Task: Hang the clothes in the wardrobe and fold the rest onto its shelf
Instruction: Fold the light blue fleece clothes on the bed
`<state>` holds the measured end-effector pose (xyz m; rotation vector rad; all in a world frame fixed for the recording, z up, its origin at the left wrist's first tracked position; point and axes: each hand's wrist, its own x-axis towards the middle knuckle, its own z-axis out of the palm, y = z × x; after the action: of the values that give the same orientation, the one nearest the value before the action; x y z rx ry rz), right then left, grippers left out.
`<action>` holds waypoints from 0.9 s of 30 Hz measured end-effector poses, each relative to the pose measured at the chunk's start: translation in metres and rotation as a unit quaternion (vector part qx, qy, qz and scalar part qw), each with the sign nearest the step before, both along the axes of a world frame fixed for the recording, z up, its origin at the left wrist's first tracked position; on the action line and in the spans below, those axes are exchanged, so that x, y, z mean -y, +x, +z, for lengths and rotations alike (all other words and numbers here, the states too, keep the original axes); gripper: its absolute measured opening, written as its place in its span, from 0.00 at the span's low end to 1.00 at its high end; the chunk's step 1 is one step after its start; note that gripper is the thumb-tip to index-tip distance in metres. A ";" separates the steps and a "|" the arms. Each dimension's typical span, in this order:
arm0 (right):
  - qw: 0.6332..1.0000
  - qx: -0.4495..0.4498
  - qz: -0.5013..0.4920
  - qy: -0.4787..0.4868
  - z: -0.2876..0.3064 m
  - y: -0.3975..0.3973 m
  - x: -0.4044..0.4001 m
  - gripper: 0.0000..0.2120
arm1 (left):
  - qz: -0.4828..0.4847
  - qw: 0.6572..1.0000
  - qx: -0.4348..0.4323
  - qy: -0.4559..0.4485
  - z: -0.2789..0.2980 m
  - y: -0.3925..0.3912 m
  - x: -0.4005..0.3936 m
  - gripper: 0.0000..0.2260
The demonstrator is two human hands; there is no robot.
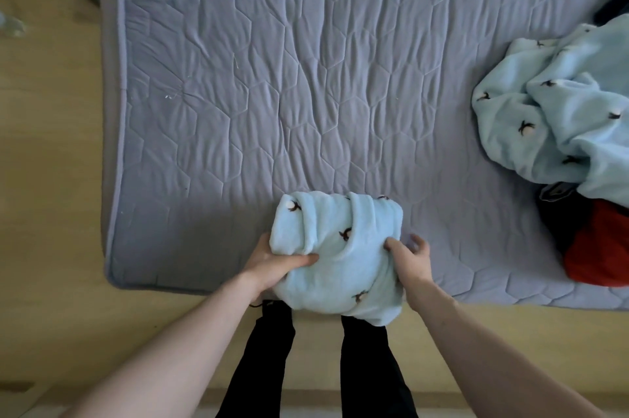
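Room: wooden floor in a pale yellow tone, seen from above, with a bed pushed across most of the view.
Bed: grey-lilac quilted mattress stitched in hexagons; its near edge runs just in front of the person's legs.
Folded garment: a light-blue fleece piece with small dark-and-white motifs, folded into a compact bundle at the near edge of the mattress, its lower part hanging past that edge over the floor.
Left hand: left hand closed on the left side of the folded garment, thumb on top, fingers tucked beneath.
Right hand: right hand gripping the right side of the same bundle, thumb pressed into the fleece, the other fingers curled loosely behind its edge.
Unfolded fleece: a second light-blue piece with the same motifs lies crumpled at the right side of the mattress, well apart from the bundle.
Red garment: a red cloth lies just below the crumpled fleece, beside something dark that I cannot identify.
Legs: black trousers stand on the floor against the mattress.
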<state>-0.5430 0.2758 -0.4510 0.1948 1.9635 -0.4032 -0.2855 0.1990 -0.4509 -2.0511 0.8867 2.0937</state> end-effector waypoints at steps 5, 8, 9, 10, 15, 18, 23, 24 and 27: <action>0.993 0.112 -0.038 0.003 0.012 0.016 -0.004 0.48 | -0.011 1.000 0.017 0.024 0.003 -0.005 0.018 0.46; 0.980 0.196 -0.021 -0.015 0.015 0.016 -0.010 0.57 | 0.008 0.998 -0.009 0.064 0.005 0.003 0.016 0.41; 0.974 0.227 -0.015 -0.016 0.015 0.015 -0.012 0.56 | 0.018 0.995 -0.026 0.090 0.005 0.005 0.013 0.39; 0.967 0.252 -0.009 -0.024 0.014 0.014 -0.013 0.53 | 0.028 0.992 -0.044 0.116 0.006 0.006 0.011 0.38; 0.969 0.243 -0.009 -0.049 0.025 0.011 -0.022 0.42 | 0.030 0.990 -0.087 0.106 0.025 0.008 0.003 0.37; 0.971 0.227 0.005 -0.079 0.055 0.013 -0.025 0.37 | 0.034 0.991 -0.109 0.064 0.057 0.017 0.001 0.36; 0.971 0.189 0.037 -0.140 0.142 0.027 -0.009 0.37 | 0.056 0.992 -0.111 -0.008 0.159 0.034 0.005 0.32; 0.969 0.187 0.048 -0.153 0.163 0.031 -0.003 0.37 | 0.067 0.992 -0.108 -0.020 0.184 0.039 0.006 0.32; 0.962 0.177 0.086 -0.187 0.228 0.043 0.016 0.38 | 0.092 0.988 -0.106 -0.058 0.261 0.055 0.012 0.33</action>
<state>-0.5001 0.2600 -0.2231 -0.1385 1.5062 -0.5746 -0.2307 0.1875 -0.1898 -2.0645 0.8978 2.4510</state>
